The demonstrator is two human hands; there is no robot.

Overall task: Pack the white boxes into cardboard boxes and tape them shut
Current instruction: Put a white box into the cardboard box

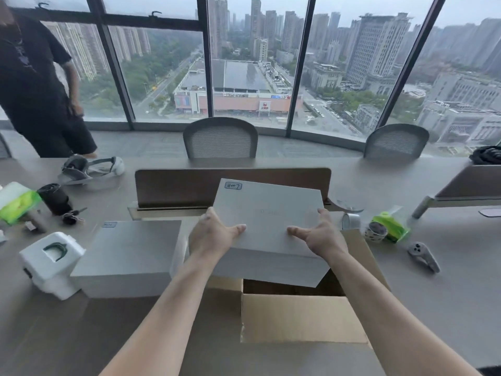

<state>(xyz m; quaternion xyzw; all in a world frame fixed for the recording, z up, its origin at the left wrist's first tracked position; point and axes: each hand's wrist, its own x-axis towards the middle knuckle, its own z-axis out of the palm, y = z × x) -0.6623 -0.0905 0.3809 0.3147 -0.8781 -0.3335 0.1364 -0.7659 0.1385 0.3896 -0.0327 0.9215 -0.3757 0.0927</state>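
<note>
While both hands, left hand and right hand, grip it, smooth white box tilts over brown corrugated cardboard box.

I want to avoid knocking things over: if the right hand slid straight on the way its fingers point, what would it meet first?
The right hand points left across the held white box, so it would probably first meet the left hand, gripping the opposite side.

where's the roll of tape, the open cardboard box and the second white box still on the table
roll of tape (350, 220), head view, on its outer side wall
open cardboard box (298, 318), head view, on its near flap
second white box (132, 248), head view, on the middle of its lid
</note>
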